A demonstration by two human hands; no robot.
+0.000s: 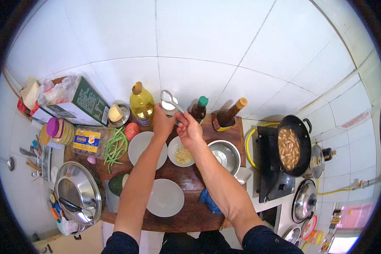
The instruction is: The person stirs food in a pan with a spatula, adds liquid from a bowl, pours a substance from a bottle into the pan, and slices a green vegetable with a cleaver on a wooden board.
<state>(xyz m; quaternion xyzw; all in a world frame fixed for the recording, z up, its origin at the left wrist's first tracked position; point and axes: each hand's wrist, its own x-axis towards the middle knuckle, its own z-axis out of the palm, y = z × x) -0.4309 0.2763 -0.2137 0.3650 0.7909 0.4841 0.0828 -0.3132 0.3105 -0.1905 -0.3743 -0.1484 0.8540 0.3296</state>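
My right hand (188,127) grips the handle of a metal spoon (167,97), whose bowl points up and left and holds something white. Close beside it, my left hand (163,120) reaches to a small container with white contents (170,103) by the wall; its fingers are partly hidden, so its hold is unclear. Below the hands, a white bowl (178,161) holds chopped pale-yellow pieces. A white plate (146,149) lies under my left forearm, and another white plate (165,198) is nearer me. A steel bowl (233,149) stands right of my right forearm.
An oil bottle (141,103) and two dark sauce bottles (198,111) stand along the wall. Green beans (116,146), a tomato (132,130) and an egg carton (87,141) lie left. At right, a black wok (301,152) with food in brown liquid sits on the stove. A lidded steel pot (77,190) stands front left.
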